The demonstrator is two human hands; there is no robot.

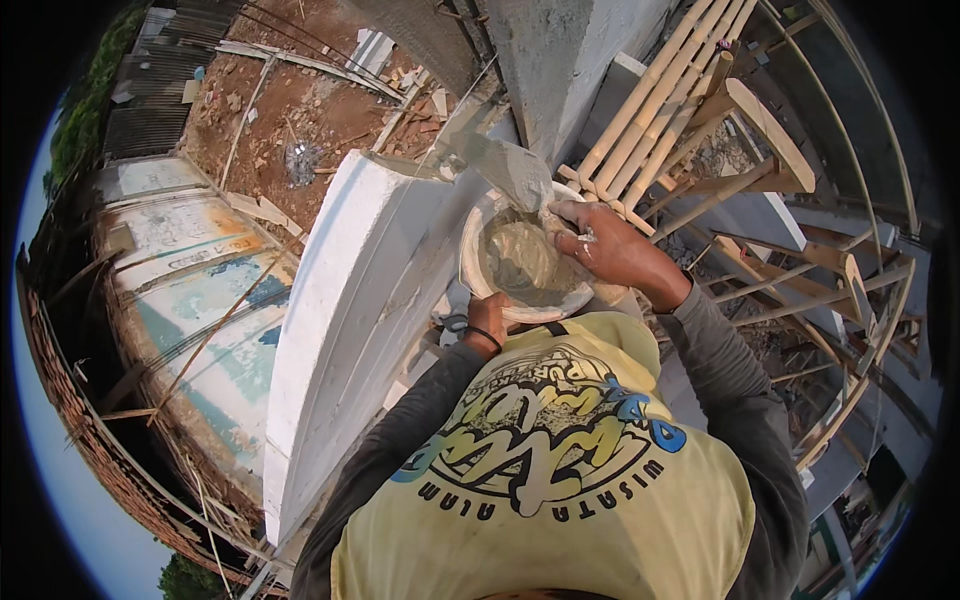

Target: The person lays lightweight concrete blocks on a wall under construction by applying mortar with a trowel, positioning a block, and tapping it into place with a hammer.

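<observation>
A round, pale-rimmed bucket (470,250) is in front of my body, with wet grey mortar (525,258) inside. My left hand (488,320) is closed on its near left rim. Over the right side of the bucket, my right hand (625,252) is closed round a trowel (510,172), whose handle is hidden in the fingers. The mortar-smeared blade points up and left above the far rim, close to the end of a white wall ledge (335,235). Grey smears mark the right fingers.
A grey concrete column (560,70) rises just beyond the bucket. Bamboo poles (660,100) and wooden scaffold pieces (765,135) crowd the right side. Down to the left are reddish ground (275,130) with rubble and an old wall with peeling paint (215,310).
</observation>
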